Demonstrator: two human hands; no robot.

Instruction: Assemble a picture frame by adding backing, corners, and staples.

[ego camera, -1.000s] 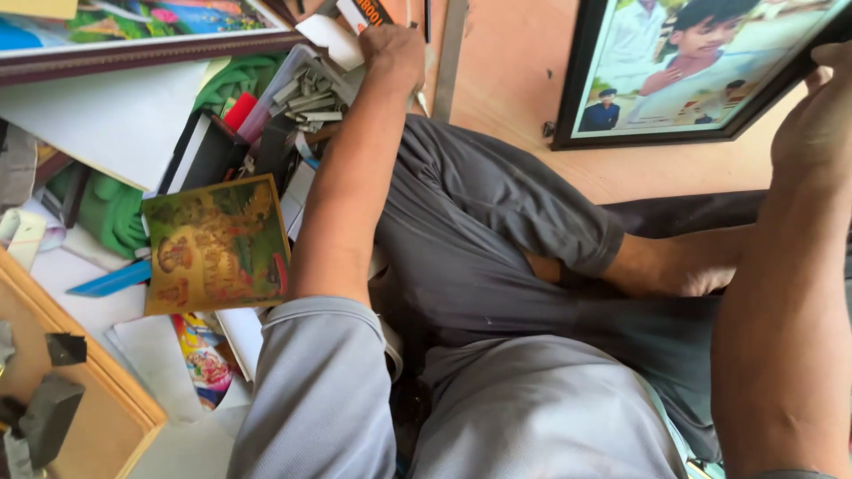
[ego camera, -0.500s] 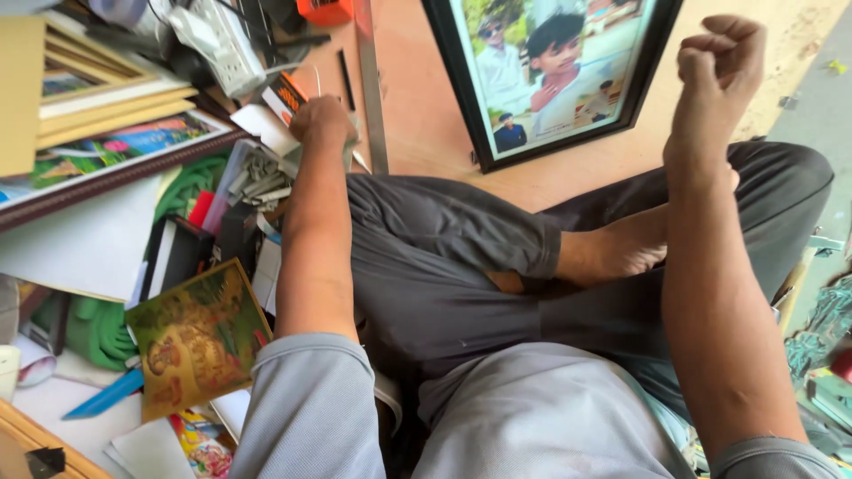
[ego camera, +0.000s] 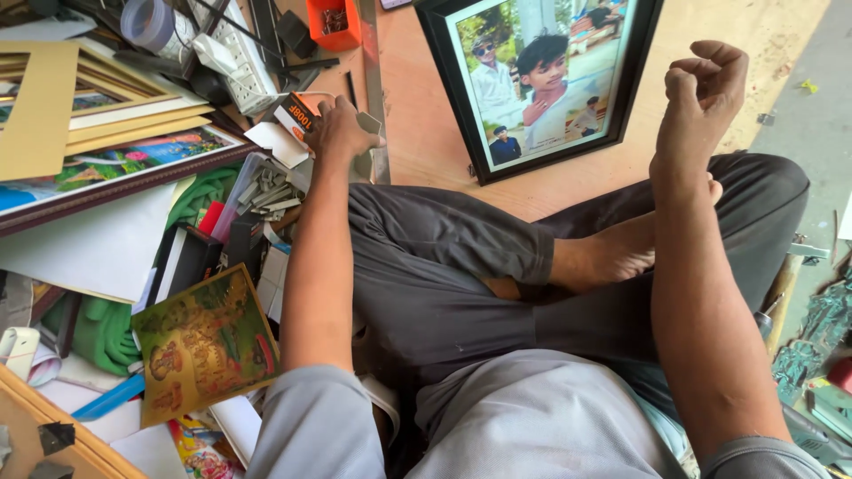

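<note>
Plywood floor [ego camera: 444, 133] fills the top of the view, with a person sitting cross-legged on it in grey trousers [ego camera: 444, 266]. Leaning at the top middle is a black-framed photo [ego camera: 537, 80], face up and tilted, just beyond the knees. Left of the legs lies a heap of frames, mounts and paper; a brown-framed picture [ego camera: 115, 168] and a yellow print [ego camera: 204, 341] show most. Right arm is raised, and the right hand [ego camera: 706, 98] is curled into a loose fist in the air beside the photo; whether it holds anything I cannot tell. Left hand [ego camera: 342, 129] reaches out to the edge of the heap, fingers bent down over a small grey piece [ego camera: 368, 124], touching an orange-and-black box [ego camera: 297, 115]. An orange tray [ego camera: 333, 22] sits beyond, near a white power strip [ego camera: 240, 53].
</note>
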